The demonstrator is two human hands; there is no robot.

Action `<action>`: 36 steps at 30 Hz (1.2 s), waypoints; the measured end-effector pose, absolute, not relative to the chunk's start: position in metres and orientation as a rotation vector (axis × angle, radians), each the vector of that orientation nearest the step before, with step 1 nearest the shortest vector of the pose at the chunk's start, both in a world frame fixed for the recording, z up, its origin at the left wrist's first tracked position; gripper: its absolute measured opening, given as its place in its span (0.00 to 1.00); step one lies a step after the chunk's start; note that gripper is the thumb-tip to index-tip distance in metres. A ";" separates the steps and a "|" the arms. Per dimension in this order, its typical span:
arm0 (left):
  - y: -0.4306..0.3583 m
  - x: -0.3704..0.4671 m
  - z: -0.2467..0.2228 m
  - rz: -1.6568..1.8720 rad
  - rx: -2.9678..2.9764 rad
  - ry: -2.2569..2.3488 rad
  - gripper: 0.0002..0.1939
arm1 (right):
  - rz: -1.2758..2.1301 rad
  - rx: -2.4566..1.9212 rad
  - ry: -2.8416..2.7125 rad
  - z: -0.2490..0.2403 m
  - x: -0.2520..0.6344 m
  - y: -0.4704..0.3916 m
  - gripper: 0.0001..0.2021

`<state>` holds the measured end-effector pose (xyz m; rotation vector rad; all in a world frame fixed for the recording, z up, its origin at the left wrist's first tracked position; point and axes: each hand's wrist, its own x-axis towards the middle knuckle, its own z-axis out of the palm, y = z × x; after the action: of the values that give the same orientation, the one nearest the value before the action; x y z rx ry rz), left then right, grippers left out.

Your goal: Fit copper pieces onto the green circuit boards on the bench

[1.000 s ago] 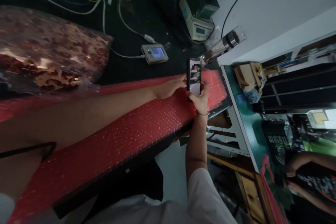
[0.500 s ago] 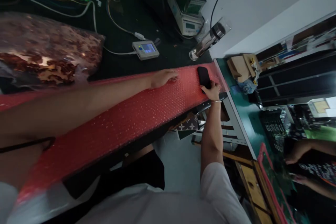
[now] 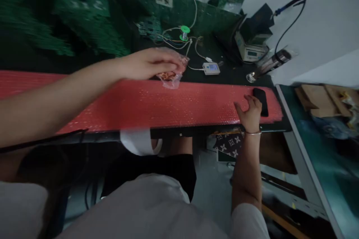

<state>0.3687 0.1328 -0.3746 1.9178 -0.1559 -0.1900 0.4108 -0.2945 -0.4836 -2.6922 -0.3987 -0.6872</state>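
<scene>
My left hand (image 3: 153, 62) is closed over a clear plastic bag (image 3: 171, 78) of small copper-coloured pieces, at the back edge of the pink bubble wrap (image 3: 179, 101). The fingers lie over the bag's top and hide much of it. Toward the right end of the wrap, a black phone (image 3: 262, 102) lies flat. Just left of the phone is my right hand (image 3: 251, 114), its thumb and fingers spread and nothing between them.
Behind the wrap lie a small meter with a lit screen (image 3: 211, 68), cables and a green solder spool (image 3: 184, 33). A glass bottle (image 3: 269, 65) and a soldering station (image 3: 251, 50) stand back right. Green circuit boards (image 3: 84, 0) are piled back left.
My left hand has gone from the bubble wrap to the bag of copper-coloured pieces. My right hand has let go of the phone and opened beside it. The view has turned.
</scene>
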 end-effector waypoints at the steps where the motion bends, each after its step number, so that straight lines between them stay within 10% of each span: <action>1: 0.158 0.345 -0.384 -0.116 1.986 -0.192 0.15 | -0.654 -2.611 -0.480 -0.482 0.404 -0.273 0.27; 8: 0.268 0.217 -0.455 0.185 2.256 0.227 0.22 | -0.403 -2.180 -0.870 -0.461 0.361 -0.121 0.14; 16: 0.335 0.270 -0.415 0.728 2.662 0.191 0.28 | -0.309 -2.056 -1.076 -0.457 0.303 -0.014 0.12; 22: 0.330 0.365 -0.374 0.566 2.854 0.483 0.38 | -0.443 -1.960 -1.018 -0.469 0.242 0.015 0.10; 28: 0.335 0.430 -0.354 0.285 2.593 0.970 0.68 | -0.458 -1.899 -0.957 -0.483 0.226 0.019 0.10; 36: 0.350 0.459 -0.359 0.081 2.468 1.141 0.74 | -0.384 -1.909 -0.902 -0.489 0.227 0.011 0.10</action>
<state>0.4595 0.3498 -0.3589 2.4680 1.1407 0.0808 0.2273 0.0109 -0.4893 -1.9091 -0.9018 -0.3844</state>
